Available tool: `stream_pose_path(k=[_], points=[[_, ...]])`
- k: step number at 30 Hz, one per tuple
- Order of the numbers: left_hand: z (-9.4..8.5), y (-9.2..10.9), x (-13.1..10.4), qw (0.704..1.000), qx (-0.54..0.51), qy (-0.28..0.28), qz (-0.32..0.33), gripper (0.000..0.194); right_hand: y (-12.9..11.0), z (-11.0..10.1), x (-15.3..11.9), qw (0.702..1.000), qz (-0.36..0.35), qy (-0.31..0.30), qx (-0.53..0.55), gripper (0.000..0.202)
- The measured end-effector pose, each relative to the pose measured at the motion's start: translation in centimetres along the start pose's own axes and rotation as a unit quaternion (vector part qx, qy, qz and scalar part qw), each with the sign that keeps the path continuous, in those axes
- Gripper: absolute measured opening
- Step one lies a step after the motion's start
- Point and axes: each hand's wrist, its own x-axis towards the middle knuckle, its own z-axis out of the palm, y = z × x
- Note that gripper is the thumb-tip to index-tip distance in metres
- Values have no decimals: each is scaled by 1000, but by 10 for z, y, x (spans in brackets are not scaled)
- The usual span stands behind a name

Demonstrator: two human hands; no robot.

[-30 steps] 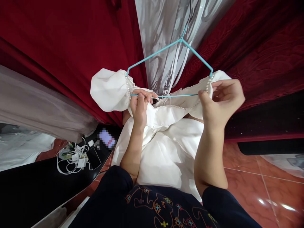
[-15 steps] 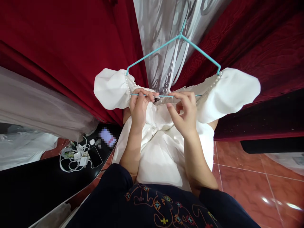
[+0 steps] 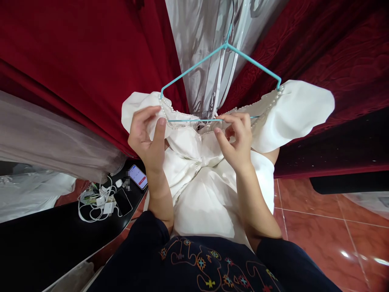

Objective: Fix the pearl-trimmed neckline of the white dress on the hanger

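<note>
A white dress [image 3: 209,211] with puffed sleeves and pearl-beaded edging hangs from a light-blue clothes hanger [image 3: 194,68]. The hanger's lower bar runs across the neckline, and its ends pass inside the shoulders. My left hand [image 3: 148,136] is in front of the left puff sleeve [image 3: 130,105], thumb and fingers apart, with nothing visibly gripped. At the right half of the bar, my right hand [image 3: 237,140] has its fingers curled over the bar. The right thumb stands a little apart, in front of the neckline. The right puff sleeve [image 3: 304,109] hangs free of both hands.
Red drapes [image 3: 100,52] and sheer grey-white fabric [image 3: 197,36] hang behind. On the left, a black tabletop [image 3: 45,235] carries a lit phone [image 3: 137,177], a dark phone [image 3: 123,202] and tangled white cables [image 3: 97,215]. Red floor tiles [image 3: 319,211] show at right.
My left hand has let go of the hanger's bar and moved left to the left sleeve, its fingers spreading. My right hand stays at the bar. The hanger has shifted slightly left.
</note>
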Motion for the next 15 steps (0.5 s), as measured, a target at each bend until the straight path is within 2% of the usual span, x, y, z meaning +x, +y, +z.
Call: stream_pose_path(k=[2, 5, 10, 15], points=[[3, -8, 8, 996, 64, -22, 63, 24, 0, 0, 0, 1000, 0, 2, -4, 29], [9, -28, 13, 989, 128, -39, 65, 39, 0, -1, 0, 1000, -1, 2, -2, 30], [14, -48, 17, 989, 147, 9, 14, 19, 1, -6, 5, 1000, -7, 16, 3, 29], [3, -58, 41, 980, 196, 21, 29, 30, 3, -10, 9, 999, -15, 37, -2, 28]])
